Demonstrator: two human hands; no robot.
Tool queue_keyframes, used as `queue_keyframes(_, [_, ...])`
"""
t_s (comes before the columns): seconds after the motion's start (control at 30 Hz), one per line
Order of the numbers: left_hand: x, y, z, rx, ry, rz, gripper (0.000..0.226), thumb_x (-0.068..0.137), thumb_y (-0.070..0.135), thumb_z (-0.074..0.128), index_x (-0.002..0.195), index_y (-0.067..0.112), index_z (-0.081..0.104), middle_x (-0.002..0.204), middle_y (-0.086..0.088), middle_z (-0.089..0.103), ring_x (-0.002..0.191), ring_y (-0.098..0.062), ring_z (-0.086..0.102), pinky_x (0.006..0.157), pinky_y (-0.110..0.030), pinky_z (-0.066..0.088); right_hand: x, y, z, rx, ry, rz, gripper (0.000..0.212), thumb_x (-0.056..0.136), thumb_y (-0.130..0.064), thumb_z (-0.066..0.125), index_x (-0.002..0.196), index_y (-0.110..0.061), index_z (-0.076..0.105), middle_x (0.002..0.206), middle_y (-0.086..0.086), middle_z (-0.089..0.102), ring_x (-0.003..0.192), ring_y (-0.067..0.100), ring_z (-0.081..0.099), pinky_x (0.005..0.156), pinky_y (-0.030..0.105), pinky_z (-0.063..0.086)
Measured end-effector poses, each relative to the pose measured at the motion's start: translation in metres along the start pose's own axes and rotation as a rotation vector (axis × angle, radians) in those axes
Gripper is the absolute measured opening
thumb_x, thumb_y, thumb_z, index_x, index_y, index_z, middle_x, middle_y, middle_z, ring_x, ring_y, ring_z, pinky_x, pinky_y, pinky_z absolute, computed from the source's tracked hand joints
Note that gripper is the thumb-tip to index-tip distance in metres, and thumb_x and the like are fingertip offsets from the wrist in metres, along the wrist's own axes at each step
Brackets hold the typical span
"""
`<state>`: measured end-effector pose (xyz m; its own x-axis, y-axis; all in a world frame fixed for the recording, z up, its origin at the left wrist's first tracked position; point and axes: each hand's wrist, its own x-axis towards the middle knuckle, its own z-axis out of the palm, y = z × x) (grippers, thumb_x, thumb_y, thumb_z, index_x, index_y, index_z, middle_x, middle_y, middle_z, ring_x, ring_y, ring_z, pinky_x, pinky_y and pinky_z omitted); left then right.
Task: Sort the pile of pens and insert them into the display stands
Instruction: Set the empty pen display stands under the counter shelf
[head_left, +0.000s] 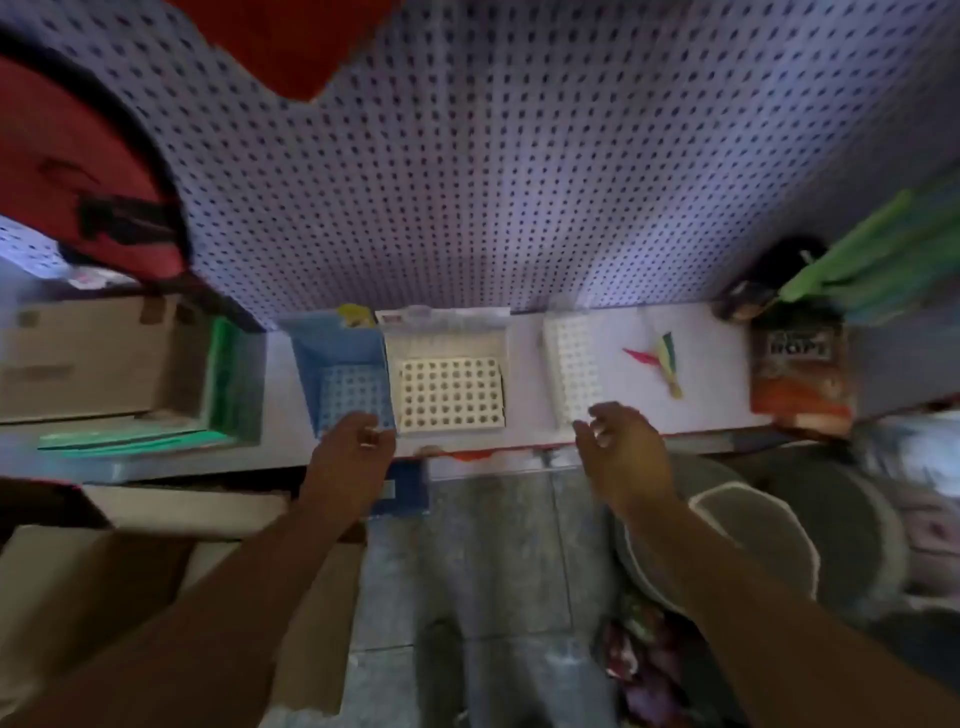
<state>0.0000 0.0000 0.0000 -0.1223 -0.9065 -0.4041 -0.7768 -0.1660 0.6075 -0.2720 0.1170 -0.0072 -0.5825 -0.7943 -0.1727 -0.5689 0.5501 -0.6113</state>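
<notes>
Blue display stand (345, 382) at the left of a row of three on a white shelf (717, 384), its hole grid facing up. Middle white display stand (449, 395) sits just beside it on the right, with rows of round holes showing. Right white display stand (574, 364) lies apart from the middle one, further along the shelf. Left hand (353, 447) is at the front edge of the blue stand with its fingers curled inward; blur hides whether it pinches anything. Right hand (621, 447) hovers by the front corner of the right white stand, fingers loosely curled and holding nothing. A feather shuttlecock (662, 361) in red, yellow and green lies on the shelf beyond that stand, near an orange packet (800, 379). A perforated pegboard (467, 182) forms the back wall. A red bag (67, 156) hangs at upper left above a cardboard box (78, 353). Grey floor tiles (493, 545) lie below the shelf edge
</notes>
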Motion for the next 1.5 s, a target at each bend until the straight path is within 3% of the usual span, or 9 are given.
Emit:
queue_keyframes(0.07, [0.029, -0.007, 0.015, 0.046, 0.014, 0.051, 0.035, 0.103, 0.030, 0.053, 0.131, 0.008, 0.057, 0.127, -0.012, 0.060, 0.110, -0.027, 0.056, 0.089, -0.027, 0.037, 0.023, 0.009, 0.020, -0.043, 0.047, -0.016, 0.035, 0.094, -0.029, 0.069, 0.118, -0.005, 0.069, 0.105, 0.012, 0.070, 0.089, 0.026, 0.066, 0.085, 0.027, 0.046])
queue_keyframes(0.3, [0.093, -0.018, 0.046, 0.023, 0.084, 0.084, 0.039, 0.097, 0.040, 0.063, 0.123, 0.012, 0.054, 0.106, -0.002, 0.064, 0.095, -0.016, 0.058, 0.081, -0.028, 0.044, 0.071, 0.024, 0.061, -0.170, 0.130, -0.129, 0.037, 0.096, -0.040, 0.064, 0.114, -0.009, 0.070, 0.100, 0.007, 0.072, 0.092, 0.027, 0.066, 0.083, 0.032, 0.048])
queue_keyframes(0.5, [0.109, -0.026, 0.051, 0.106, 0.136, 0.128, 0.025, 0.099, 0.028, 0.058, 0.117, 0.009, 0.059, 0.107, -0.013, 0.070, 0.100, -0.031, 0.065, 0.085, -0.037, 0.052, 0.078, 0.025, 0.080, -0.284, 0.094, -0.125, 0.032, 0.100, -0.041, 0.056, 0.095, -0.012, 0.067, 0.089, 0.006, 0.068, 0.079, 0.029, 0.064, 0.066, 0.030, 0.041])
queue_keyframes(0.7, [0.113, -0.033, 0.052, 0.129, 0.173, 0.238, 0.020, 0.098, 0.023, 0.057, 0.099, 0.004, 0.062, 0.092, -0.013, 0.069, 0.086, -0.028, 0.065, 0.075, -0.040, 0.054, 0.079, 0.014, 0.081, -0.342, 0.123, -0.131, 0.029, 0.103, -0.033, 0.052, 0.096, -0.009, 0.068, 0.089, 0.011, 0.071, 0.077, 0.034, 0.066, 0.066, 0.028, 0.034])
queue_keyframes(0.93, [0.117, -0.033, 0.053, 0.250, 0.188, 0.291, 0.028, 0.098, 0.030, 0.058, 0.108, 0.004, 0.060, 0.098, -0.016, 0.068, 0.088, -0.033, 0.066, 0.072, -0.039, 0.052, 0.078, 0.018, 0.082, -0.324, 0.135, -0.166, 0.026, 0.102, -0.030, 0.054, 0.093, -0.009, 0.068, 0.084, 0.010, 0.070, 0.069, 0.030, 0.062, 0.062, 0.028, 0.033])
queue_keyframes(1.03, [0.116, -0.033, 0.055, 0.268, 0.203, 0.303, 0.025, 0.099, 0.026, 0.056, 0.106, 0.002, 0.060, 0.097, -0.018, 0.068, 0.088, -0.034, 0.066, 0.071, -0.039, 0.052, 0.078, 0.019, 0.082, -0.334, 0.151, -0.184, 0.027, 0.102, -0.029, 0.053, 0.091, -0.009, 0.067, 0.083, 0.010, 0.070, 0.063, 0.023, 0.051, 0.060, 0.027, 0.031])
queue_keyframes(1.17, [0.106, -0.030, 0.047, 0.325, 0.216, 0.343, 0.025, 0.099, 0.025, 0.057, 0.102, 0.001, 0.061, 0.095, -0.019, 0.069, 0.086, -0.034, 0.065, 0.069, -0.035, 0.047, 0.072, 0.019, 0.069, -0.311, 0.163, -0.190, 0.027, 0.101, -0.028, 0.053, 0.085, -0.009, 0.065, 0.076, 0.009, 0.067, 0.060, 0.022, 0.048, 0.057, 0.028, 0.034])
queue_keyframes(1.27, [0.085, -0.019, 0.035, 0.298, 0.186, 0.402, 0.021, 0.097, 0.020, 0.058, 0.103, 0.000, 0.062, 0.095, -0.019, 0.070, 0.086, -0.035, 0.066, 0.073, -0.042, 0.054, 0.053, 0.014, 0.048, -0.260, 0.177, -0.188, 0.026, 0.100, -0.026, 0.055, 0.082, -0.010, 0.065, 0.074, 0.009, 0.066, 0.059, 0.024, 0.049, 0.058, 0.028, 0.035])
queue_keyframes(1.5, [-0.006, 0.038, -0.006, 0.251, 0.073, 0.329, 0.020, 0.098, 0.016, 0.060, 0.109, 0.000, 0.063, 0.101, -0.019, 0.070, 0.091, -0.032, 0.065, 0.076, -0.032, 0.045, -0.029, -0.004, -0.037, -0.147, 0.133, -0.130, 0.024, 0.099, -0.026, 0.058, 0.078, -0.014, 0.063, 0.070, 0.005, 0.063, 0.057, 0.024, 0.055, 0.054, 0.030, 0.038])
